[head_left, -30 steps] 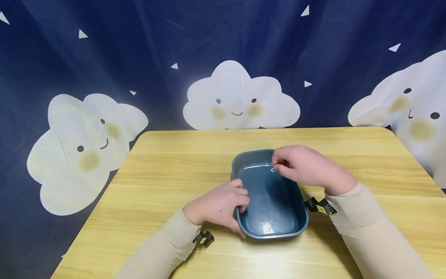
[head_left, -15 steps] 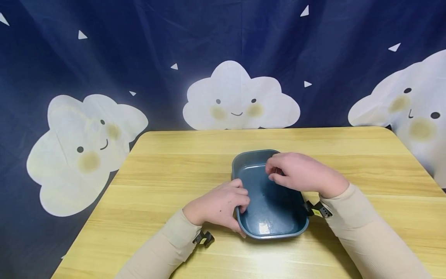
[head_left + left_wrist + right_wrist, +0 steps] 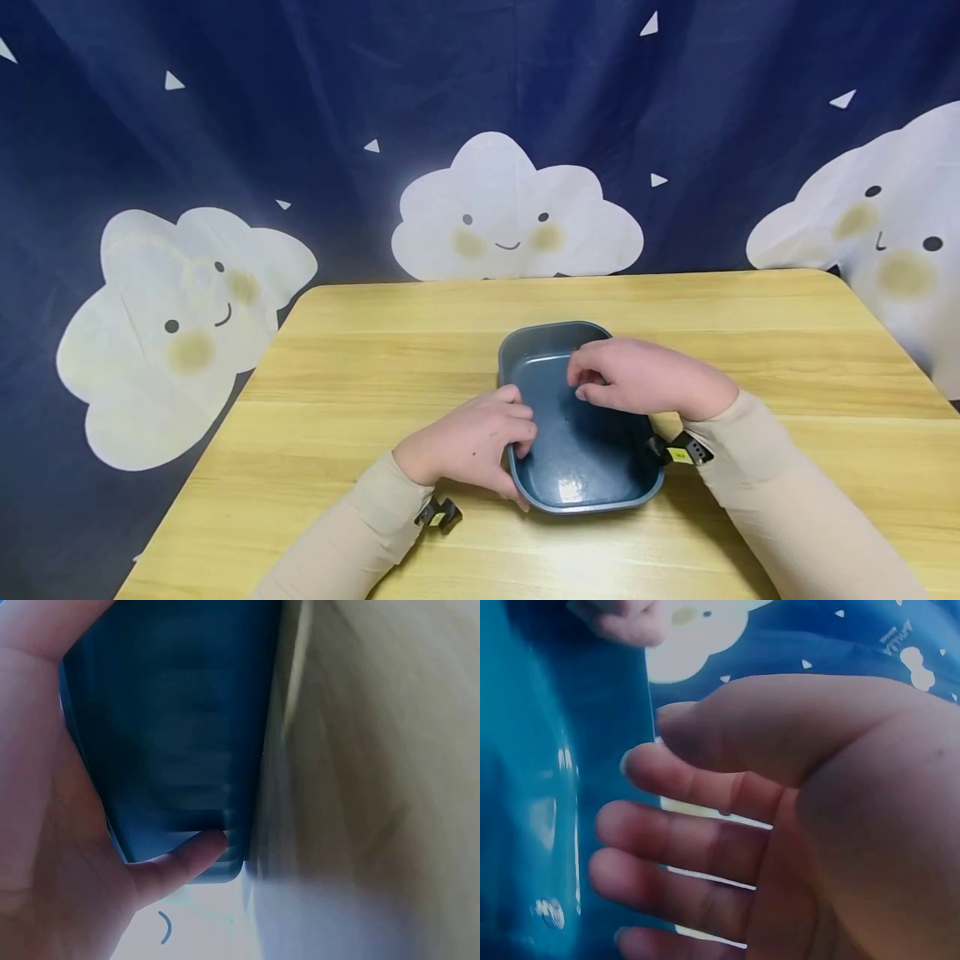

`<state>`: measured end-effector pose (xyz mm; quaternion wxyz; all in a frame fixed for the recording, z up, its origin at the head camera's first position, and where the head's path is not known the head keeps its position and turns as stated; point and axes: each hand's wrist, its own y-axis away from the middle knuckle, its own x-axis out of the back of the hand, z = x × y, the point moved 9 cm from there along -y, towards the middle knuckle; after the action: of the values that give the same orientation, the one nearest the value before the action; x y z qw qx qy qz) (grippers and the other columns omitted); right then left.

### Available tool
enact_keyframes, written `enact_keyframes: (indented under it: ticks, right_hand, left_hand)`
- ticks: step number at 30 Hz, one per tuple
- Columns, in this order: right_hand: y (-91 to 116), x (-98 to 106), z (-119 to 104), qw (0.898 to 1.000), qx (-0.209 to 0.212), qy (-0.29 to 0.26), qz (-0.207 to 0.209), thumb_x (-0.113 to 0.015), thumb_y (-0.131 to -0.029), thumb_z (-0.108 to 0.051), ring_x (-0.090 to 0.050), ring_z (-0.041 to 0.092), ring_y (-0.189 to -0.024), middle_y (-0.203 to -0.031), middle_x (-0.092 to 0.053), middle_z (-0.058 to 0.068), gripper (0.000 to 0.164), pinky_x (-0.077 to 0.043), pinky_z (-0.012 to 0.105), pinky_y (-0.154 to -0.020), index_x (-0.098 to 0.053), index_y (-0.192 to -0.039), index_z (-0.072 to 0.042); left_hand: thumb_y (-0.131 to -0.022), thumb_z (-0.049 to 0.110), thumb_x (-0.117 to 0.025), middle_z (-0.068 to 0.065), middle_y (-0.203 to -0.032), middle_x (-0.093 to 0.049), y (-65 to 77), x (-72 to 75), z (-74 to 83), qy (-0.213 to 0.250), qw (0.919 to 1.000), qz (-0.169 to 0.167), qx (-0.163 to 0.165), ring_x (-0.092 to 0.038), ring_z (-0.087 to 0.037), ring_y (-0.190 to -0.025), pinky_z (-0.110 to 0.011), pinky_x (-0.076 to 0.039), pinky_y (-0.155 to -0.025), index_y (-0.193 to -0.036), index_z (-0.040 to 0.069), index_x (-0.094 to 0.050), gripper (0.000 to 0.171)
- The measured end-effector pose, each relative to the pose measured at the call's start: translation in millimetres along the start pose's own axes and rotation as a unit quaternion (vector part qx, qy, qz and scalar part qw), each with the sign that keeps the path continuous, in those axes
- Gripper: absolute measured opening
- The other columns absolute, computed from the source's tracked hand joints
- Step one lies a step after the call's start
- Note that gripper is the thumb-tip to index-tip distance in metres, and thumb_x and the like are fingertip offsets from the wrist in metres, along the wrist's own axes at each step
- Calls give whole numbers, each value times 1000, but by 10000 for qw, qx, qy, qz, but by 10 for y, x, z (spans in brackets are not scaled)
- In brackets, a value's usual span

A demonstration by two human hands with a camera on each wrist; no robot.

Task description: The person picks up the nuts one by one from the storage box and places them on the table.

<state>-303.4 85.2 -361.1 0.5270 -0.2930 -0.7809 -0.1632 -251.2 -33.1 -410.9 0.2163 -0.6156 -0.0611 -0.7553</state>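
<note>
A dark blue-green plastic tray [image 3: 577, 492] with rounded corners stands on the wooden table. My left hand [image 3: 472, 437] grips its left wall, fingers hooked over the rim. In the left wrist view the thumb [image 3: 184, 866] presses along the tray's outer side [image 3: 172, 735]. Over the far right part of the tray is my right hand [image 3: 637, 375], its fingers loosely bent. Seen from the right wrist, the fingers [image 3: 660, 832] are spread and hold nothing visible. A small shiny metal piece [image 3: 550, 913] lies on the tray floor near the fingertips; the right hand hides it in the head view.
The light wooden table [image 3: 360, 358] extends on all sides of the tray. Behind it hangs a dark blue curtain [image 3: 330, 67] printed with smiling clouds. Black wrist cameras [image 3: 678, 450] sit under both beige sleeves [image 3: 787, 483].
My right hand has moved left and nearer, lower over the tray. The small metal piece, visible by its fingertips one second ago, is now covered in the head view. The left hand stays put.
</note>
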Motion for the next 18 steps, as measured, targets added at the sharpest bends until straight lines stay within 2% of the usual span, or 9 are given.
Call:
enact_keyframes:
  ticks: [10, 14, 18]
  right_hand:
    - [-15, -64, 19, 9999, -6, 5, -102, -67, -92, -13, -51, 6, -74, -81, -52, -13, 11, -46, 29, -72, -64, -89, -23]
    - [-15, -78, -22, 9996, -208, 124, -133, -68, -93, -16, -53, 8, -77, -89, -56, -9, 5, -48, 31, -74, -68, -97, -20]
    - [-37, -118, -125, 9987, -367, 351, -103, -69, -93, -21, -55, 10, -81, -99, -60, -5, 12, -50, 34, -75, -69, -105, -18]
  left_hand:
    - [-61, 72, -84, 16, -77, -45, 12, -15, -7, 24, 10000, 7, -2, -34, -10, -83, -22, -29, -72, -75, 25, -53, 58]
    - [-61, 71, -84, 16, -76, -44, 15, -15, -8, 49, 10000, 28, -24, -34, -10, -83, -21, -29, -72, -75, 25, -53, 58]
    - [-61, 71, -85, 16, -76, -44, 10, -14, -8, 67, 10000, 29, -16, -34, -10, -83, -21, -29, -71, -74, 25, -52, 58]
